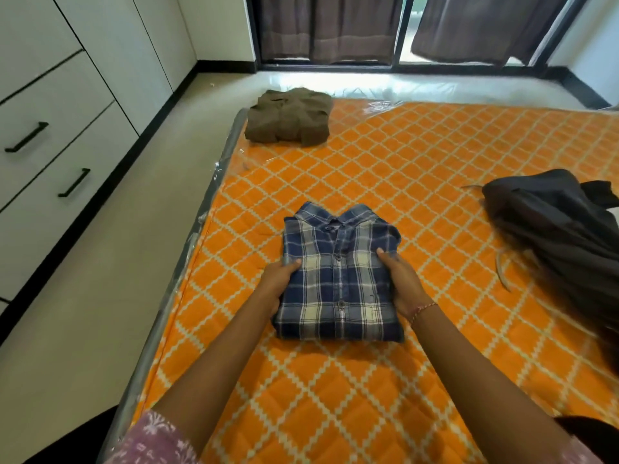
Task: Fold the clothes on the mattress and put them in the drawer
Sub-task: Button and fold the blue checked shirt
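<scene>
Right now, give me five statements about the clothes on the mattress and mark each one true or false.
1. Both hands hold the folded blue plaid shirt by its sides. True: the left hand and the right hand each have a grip on one edge.
2. The brown shirt lies unfolded across the middle of the mattress. False: it is folded and sits near the far left corner.
3. A dark garment lies unfolded on the right side. True.
4. The plaid shirt rests on top of the brown shirt. False: they lie apart, with bare mattress between them.
5. A drawer on the left stands open. False: the drawer fronts in view are all shut.
</scene>
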A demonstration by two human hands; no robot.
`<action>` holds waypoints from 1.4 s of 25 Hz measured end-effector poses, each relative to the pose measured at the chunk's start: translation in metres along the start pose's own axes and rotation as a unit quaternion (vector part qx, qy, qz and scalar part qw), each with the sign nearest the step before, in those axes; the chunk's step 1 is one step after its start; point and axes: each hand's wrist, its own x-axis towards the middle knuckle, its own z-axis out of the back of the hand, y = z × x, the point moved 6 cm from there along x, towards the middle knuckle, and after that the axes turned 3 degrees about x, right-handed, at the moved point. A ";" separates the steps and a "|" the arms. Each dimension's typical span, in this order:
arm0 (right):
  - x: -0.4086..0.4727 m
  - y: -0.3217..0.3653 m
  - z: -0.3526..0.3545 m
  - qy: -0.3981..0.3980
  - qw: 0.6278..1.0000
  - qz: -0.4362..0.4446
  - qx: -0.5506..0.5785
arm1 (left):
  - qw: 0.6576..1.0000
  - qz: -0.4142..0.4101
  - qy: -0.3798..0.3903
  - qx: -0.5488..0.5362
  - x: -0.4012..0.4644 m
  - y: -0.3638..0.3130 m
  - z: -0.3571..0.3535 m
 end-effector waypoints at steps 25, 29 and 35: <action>0.024 0.050 0.017 -0.003 0.969 0.149 -0.199 | 0.677 -0.307 -0.106 0.660 -0.053 0.038 -0.112; 0.037 0.059 0.010 0.019 0.974 0.158 -0.160 | 0.671 -0.321 -0.107 0.660 -0.043 0.039 -0.114; 0.046 0.030 0.053 -0.188 0.977 0.089 -0.050 | 0.706 -0.376 -0.176 0.573 -0.048 0.016 -0.101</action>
